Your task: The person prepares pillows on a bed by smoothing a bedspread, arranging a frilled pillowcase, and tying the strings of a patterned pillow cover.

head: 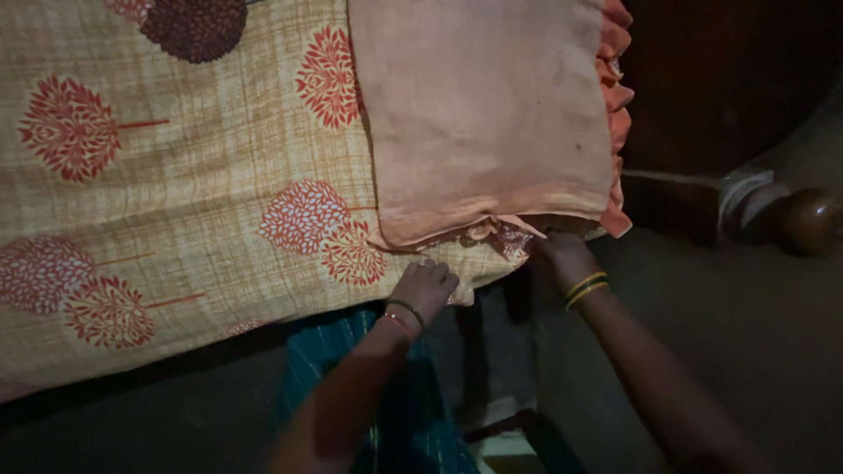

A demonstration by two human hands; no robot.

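A bed covered by a yellow-orange sheet (193, 175) printed with red tree shapes fills the left and middle. On it lies a peach pillow (483, 114) with an orange frilled edge. My left hand (424, 290) rests fingers-down on the sheet's edge at the bed corner, just below the pillow. My right hand (562, 256) grips the sheet's corner under the pillow's lower right end. Bangles sit on both wrists.
A dark wooden bed frame with a round knob (808, 219) stands at the right. The floor below and to the right is dark grey. My teal striped garment (386, 404) shows below the bed edge.
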